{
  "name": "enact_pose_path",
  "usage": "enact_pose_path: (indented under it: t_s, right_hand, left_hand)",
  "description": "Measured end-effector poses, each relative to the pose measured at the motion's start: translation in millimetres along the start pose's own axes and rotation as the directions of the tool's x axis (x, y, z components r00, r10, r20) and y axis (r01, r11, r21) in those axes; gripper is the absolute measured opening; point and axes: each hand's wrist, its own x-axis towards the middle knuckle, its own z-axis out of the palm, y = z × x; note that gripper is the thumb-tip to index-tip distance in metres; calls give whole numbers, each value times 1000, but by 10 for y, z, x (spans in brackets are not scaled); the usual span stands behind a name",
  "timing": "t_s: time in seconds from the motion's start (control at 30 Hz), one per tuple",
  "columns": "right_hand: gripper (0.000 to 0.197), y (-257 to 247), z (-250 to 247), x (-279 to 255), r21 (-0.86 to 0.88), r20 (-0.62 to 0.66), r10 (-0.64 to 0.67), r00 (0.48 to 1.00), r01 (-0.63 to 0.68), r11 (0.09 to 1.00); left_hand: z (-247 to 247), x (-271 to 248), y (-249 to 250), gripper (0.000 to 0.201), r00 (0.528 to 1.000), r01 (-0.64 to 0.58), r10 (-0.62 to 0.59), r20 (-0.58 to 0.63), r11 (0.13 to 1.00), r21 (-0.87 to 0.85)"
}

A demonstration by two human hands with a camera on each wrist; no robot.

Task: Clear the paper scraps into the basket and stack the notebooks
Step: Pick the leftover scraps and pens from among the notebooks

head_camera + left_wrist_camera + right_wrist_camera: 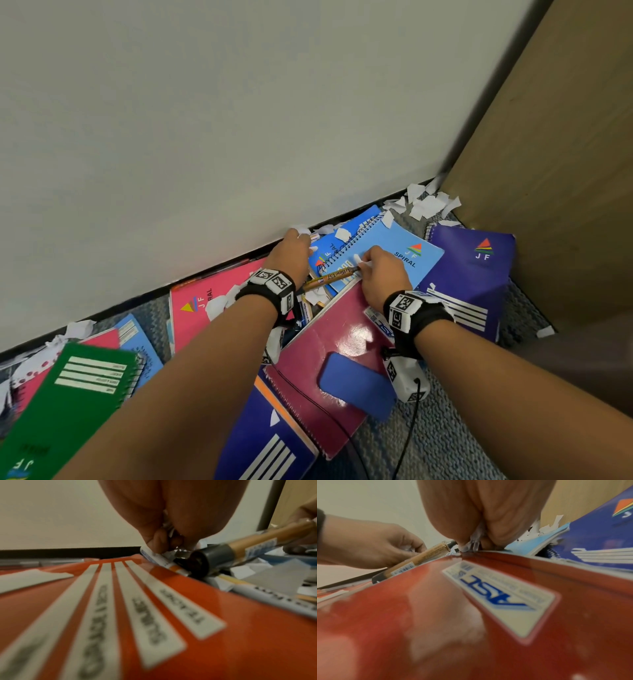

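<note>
A: Reaching toward the wall [171, 120], both hands work low over the heap on the carpet [445, 445]. The left hand [291, 251] sits at the skirting, fingers curled around crumpled white scraps [303, 229].

B: And the right hand [383, 274]?

A: Its fingers pinch a small white scrap, just over the light-blue notebook [394, 246]. A gold marker [330, 275] lies slanted between the two hands; from the wrist views I can't tell whether the right hand grips it too.

B: Where are the rest of the scraps?

A: A loose pile [424, 202] lies in the corner where the wall meets the wooden panel [548, 171]. More sit on the pink notebook [202, 301] beside the left wrist, and some along the wall at far left.

B: Notebooks?

A: Scattered and overlapping, not stacked. The maroon one [329, 346] lies under the right wrist with a blue phone [356, 383] on it. The purple one [476, 270] leans by the panel, the green one [68, 404] is at lower left, and a dark-blue one [270, 442] is nearest the person. No basket shows in any view.
</note>
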Motion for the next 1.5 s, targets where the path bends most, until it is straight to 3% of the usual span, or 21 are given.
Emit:
enact_pose_path:
  t_s: [0.17, 0.3, 0.37, 0.43, 0.53, 0.7, 0.9, 1.0, 1.23, 1.4, 1.5]
  right_hand:
    - [20, -6, 8, 7, -11, 1, 2, 1000, -2, 1000]
    - [17, -19, 17, 22, -33, 6, 5, 1000, -5, 999]
    - [17, -23, 24, 26, -42, 4, 2, 1000, -2, 999]
    - [17, -23, 28, 26, -41, 1, 1, 1000, -1, 999]
    - [15, -22, 35, 27, -34, -2, 10, 1000, -10, 999]
    - [14, -11, 39, 30, -24, -2, 12, 1000, -12, 1000]
    - [15, 13, 48, 47, -13, -6, 3, 1000, -3, 1000]
    - [15, 15, 48, 46, -14, -8, -10, 1000, 10, 1000]
    - [16, 15, 37, 42, -8, -3, -23, 1000, 23, 1000]
    - [15, 11, 43, 44, -7, -2, -16, 1000, 16, 1000]
    - [16, 9, 35, 41, 2, 4, -15, 1000, 15, 1000]
  left_hand:
    - [-169, -112, -244, 18, 973, 98, -137, -185, 974, -206]
    - [-249, -208, -361, 24, 971, 100, -133, -198, 981, -166]
    - [-246, -249, -354, 21, 961, 146, -179, -210, 976, -164]
    - [-234, -260, -342, 31, 955, 205, -222, -195, 973, -106]
    - [-190, -212, -312, 32, 977, 157, -149, -150, 987, 41]
    - [-105, -130, -238, 24, 988, 44, -28, -153, 994, 102]
    - [-92, -107, -275, 34, 999, -18, 22, -26, 991, 133]
    - [-106, -71, -201, 30, 1000, -7, 9, -9, 986, 165]
    - [-118, -114, -157, 13, 976, 78, -106, -191, 986, -148]
    - [-129, -132, -212, 29, 976, 102, -139, -169, 972, -213]
    - [-125, -142, -240, 25, 977, 117, -146, -154, 977, -181]
